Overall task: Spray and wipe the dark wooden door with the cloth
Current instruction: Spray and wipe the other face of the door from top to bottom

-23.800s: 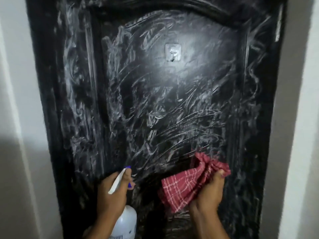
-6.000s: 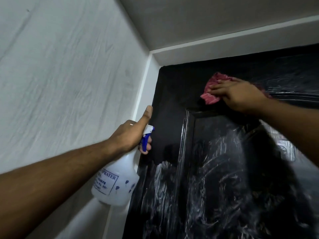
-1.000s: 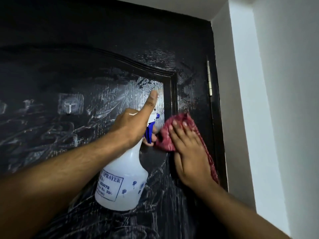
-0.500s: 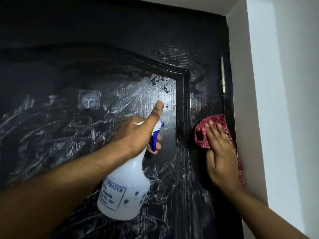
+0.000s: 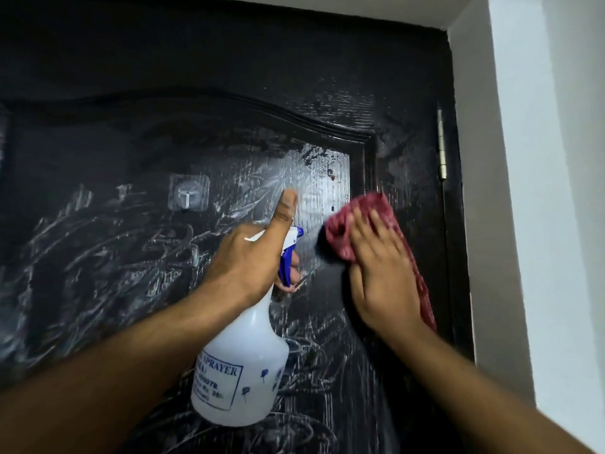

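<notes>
Dark wooden door (image 5: 163, 77) fills most of frame; upper band looks matte and clean, centre + lower left covered w/ white smeary streaks, wet gloss patch in upper-right corner of the inset panel. White wall (image 5: 540, 191) runs down right edge. Spray bottle (image 5: 242, 371), translucent white w/ blue print, sits lower centre, nozzle aimed at the panel. Left hand (image 5: 248, 260) is wrapped round the bottle neck, thumb sticking straight up, a finger curled on the blue trigger (image 5: 287, 260). Right hand (image 5: 379, 273) lies flat, fingers straight, pressing the red cloth (image 5: 340, 237) onto the door right of centre, across the panel's right moulding; cloth tail hangs below the palm. Clear stick-on hook (image 5: 189, 193) left of the thumb; metal hinge (image 5: 442, 145) at upper right. Step, imo: wiping the upper-right panel corner, sprayer on standby. Next: run the cloth through the gloss patch, then work left/down over the streaks, going round the hook; respray where residue is dry. Plenty left to do.
</notes>
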